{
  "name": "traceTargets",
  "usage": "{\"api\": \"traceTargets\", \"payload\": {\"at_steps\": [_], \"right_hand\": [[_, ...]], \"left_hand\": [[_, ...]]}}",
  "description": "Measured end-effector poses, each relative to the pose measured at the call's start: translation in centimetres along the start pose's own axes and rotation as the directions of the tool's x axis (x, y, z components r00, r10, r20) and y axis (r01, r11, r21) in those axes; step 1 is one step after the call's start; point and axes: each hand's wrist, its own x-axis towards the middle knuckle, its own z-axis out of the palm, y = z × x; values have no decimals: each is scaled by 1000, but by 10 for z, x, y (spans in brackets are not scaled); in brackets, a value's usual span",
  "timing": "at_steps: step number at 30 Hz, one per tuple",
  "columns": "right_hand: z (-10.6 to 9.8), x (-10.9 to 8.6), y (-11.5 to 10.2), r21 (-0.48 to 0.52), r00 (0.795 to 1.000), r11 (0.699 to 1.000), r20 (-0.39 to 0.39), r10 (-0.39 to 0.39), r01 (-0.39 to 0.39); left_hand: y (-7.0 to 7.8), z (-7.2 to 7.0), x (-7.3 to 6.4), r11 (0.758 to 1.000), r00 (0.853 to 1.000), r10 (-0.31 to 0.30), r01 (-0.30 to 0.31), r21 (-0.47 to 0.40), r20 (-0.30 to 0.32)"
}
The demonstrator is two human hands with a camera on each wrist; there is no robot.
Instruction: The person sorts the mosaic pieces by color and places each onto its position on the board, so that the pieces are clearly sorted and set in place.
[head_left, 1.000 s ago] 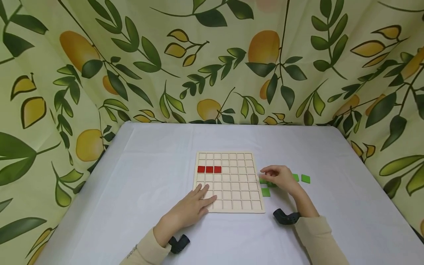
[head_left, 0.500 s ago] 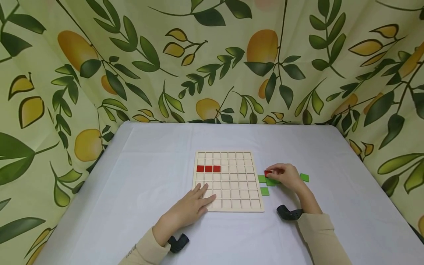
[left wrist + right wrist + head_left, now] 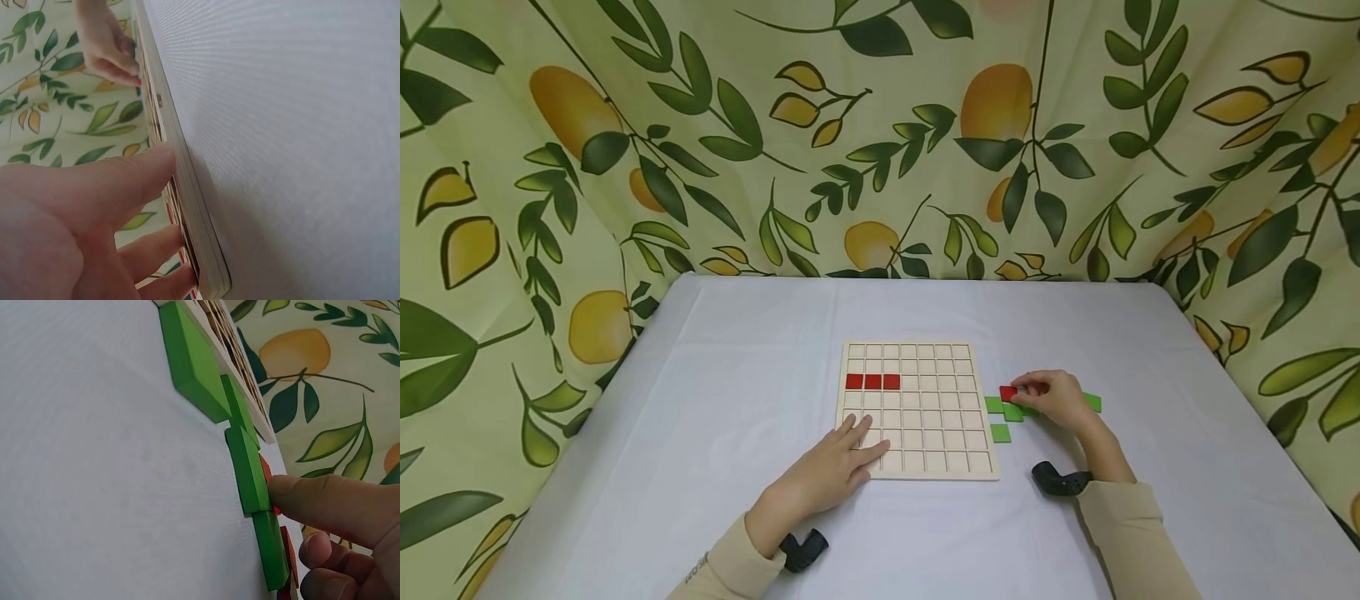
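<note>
A pale wooden grid board (image 3: 925,417) lies on the white tablecloth, with three red square tiles (image 3: 872,382) in one row at its left. My left hand (image 3: 831,471) rests spread on the board's near left corner, its thumb (image 3: 150,165) at the board's edge in the left wrist view. Right of the board, my right hand (image 3: 1054,398) pinches the edge of a loose red tile (image 3: 1007,393) between thumb and finger. In the right wrist view, the thumb (image 3: 300,494) partly covers this tile. Several green tiles (image 3: 1013,412) lie beside and under that hand.
One green tile (image 3: 1000,433) lies by the board's right edge, and more green (image 3: 1092,403) shows right of my right hand. Another red tile (image 3: 289,556) stands behind the green ones in the right wrist view. A patterned curtain (image 3: 880,142) hangs behind the table.
My right hand has shifted slightly right, uncovering the loose red tile and green tiles near the board. My left hand and the three red tiles on the board have stayed put.
</note>
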Motion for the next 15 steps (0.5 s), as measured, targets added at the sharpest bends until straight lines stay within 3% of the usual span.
{"api": "traceTargets", "payload": {"at_steps": [15], "right_hand": [[2,2,-1,-59,999,997,-4,50,-50]], "left_hand": [[0,-1,0,1000,1000,13,-13,11,-4]]}}
